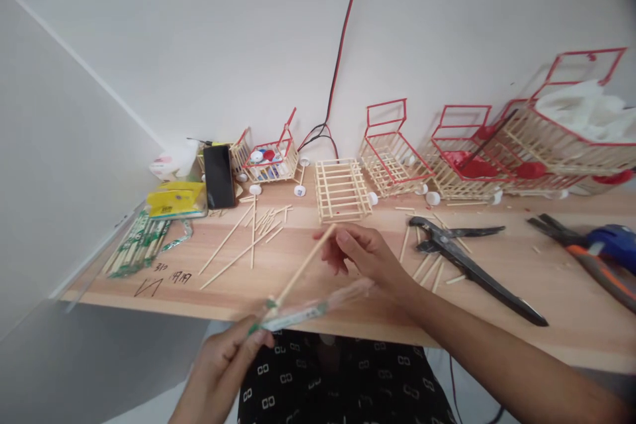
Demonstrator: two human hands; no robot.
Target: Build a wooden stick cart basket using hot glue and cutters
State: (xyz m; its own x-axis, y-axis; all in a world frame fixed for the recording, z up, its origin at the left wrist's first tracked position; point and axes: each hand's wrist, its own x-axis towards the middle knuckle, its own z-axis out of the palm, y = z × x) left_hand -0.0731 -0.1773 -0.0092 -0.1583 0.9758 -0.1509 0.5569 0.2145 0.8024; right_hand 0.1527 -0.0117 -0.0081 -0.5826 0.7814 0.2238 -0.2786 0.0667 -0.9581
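My left hand (223, 361) is closed on a torn clear-and-green chopstick wrapper (303, 313), low in front of the table's edge. A pale wooden chopstick (305, 265) slants up out of it toward my right hand (360, 252). The thumb and curled fingers of that hand are at the chopstick's upper end and appear to pinch it. Whether it is one stick or a joined pair cannot be made out. The wrapper's loose end trails to the right, below my right wrist. Behind the right hand lies a slatted stick frame (342, 195).
Several small stick carts with red handles, one a cart (395, 152), line the wall. Wrapped chopsticks (136, 242), a yellow packet (176, 199) and an upright phone (219, 175) are left. Loose sticks (253, 232) lie mid-left; black cutters (472, 271) and pliers (596, 258) lie right.
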